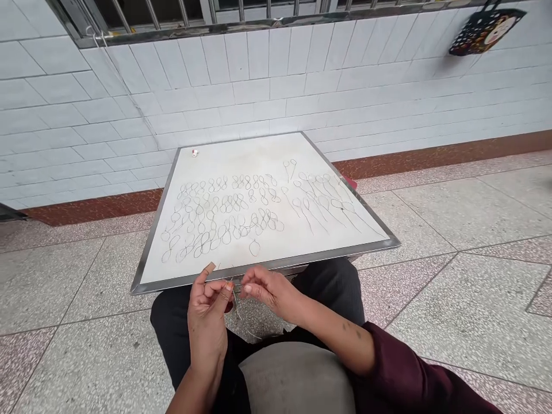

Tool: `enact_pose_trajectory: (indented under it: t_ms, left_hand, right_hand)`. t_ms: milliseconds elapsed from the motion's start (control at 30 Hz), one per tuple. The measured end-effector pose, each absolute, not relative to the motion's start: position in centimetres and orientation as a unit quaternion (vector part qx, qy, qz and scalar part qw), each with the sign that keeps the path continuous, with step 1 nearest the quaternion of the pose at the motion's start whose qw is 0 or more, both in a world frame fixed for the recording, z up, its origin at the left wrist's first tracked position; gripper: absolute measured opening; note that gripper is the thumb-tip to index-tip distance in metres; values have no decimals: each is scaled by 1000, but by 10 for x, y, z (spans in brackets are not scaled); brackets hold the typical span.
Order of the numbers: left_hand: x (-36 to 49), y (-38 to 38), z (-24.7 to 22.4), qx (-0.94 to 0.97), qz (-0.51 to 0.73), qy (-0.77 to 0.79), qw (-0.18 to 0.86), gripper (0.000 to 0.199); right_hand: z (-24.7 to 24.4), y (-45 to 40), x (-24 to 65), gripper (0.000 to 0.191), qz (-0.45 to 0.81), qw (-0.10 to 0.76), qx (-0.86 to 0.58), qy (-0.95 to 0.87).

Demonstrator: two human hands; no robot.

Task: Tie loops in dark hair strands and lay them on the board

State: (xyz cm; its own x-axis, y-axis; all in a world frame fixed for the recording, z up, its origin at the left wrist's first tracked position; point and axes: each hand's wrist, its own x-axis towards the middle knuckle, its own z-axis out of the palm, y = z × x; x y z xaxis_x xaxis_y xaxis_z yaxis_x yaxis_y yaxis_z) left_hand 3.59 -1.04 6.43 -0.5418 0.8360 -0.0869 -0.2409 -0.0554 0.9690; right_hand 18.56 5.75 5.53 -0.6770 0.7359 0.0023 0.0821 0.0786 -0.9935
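My left hand point(210, 307) pinches a thin pale strand point(237, 305) between thumb and index finger, just off the front edge of a white board-like table point(241, 152). An orange-brown mark shows at its thumb tip, and a tan wrap covers one raised fingertip. The strand hangs down toward my lap. Close by on the right is my right hand point(271, 290), its fingers curled together with the thumb near them; whatever lies between them is too small to make out. A single thin loop point(250, 248) rests on the table just beyond my hands.
Rows of thin figure-eight loops point(204, 238) cover the table's left and middle. Several long-tailed loops point(321, 201) lie at right. A small white-and-red item point(195, 153) sits at the far left corner. Behind stands a tiled wall point(259, 92) with a hanging patterned bag point(485, 31).
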Motion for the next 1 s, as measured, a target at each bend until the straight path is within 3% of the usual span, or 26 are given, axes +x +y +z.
enact_pose_trajectory:
  t_ms: [200,333,500,733,867,1000]
  left_hand:
    - [42,-4,63,245,701,557,373,58]
    - [46,-4,62,245,689,557,392,53]
    - [46,-3,62,231,694,560,389,48]
    - [53,3,57,201,719,552,372,48]
    - [54,6,56,178,737,541,363,54]
    - [53,10,61,165,759,533,334,52]
  right_hand:
    - [37,49,169,46,742,240,-251,-573]
    - [34,47,161,40,766,270,-228,-537]
    - [34,40,162,14,601,295,-295,-682]
    - [14,33,156,16,250,230,-336,-879]
    - [5,29,152,15,206,219,-334,-893]
    - [9,24,153,12,285,203,-361,-865]
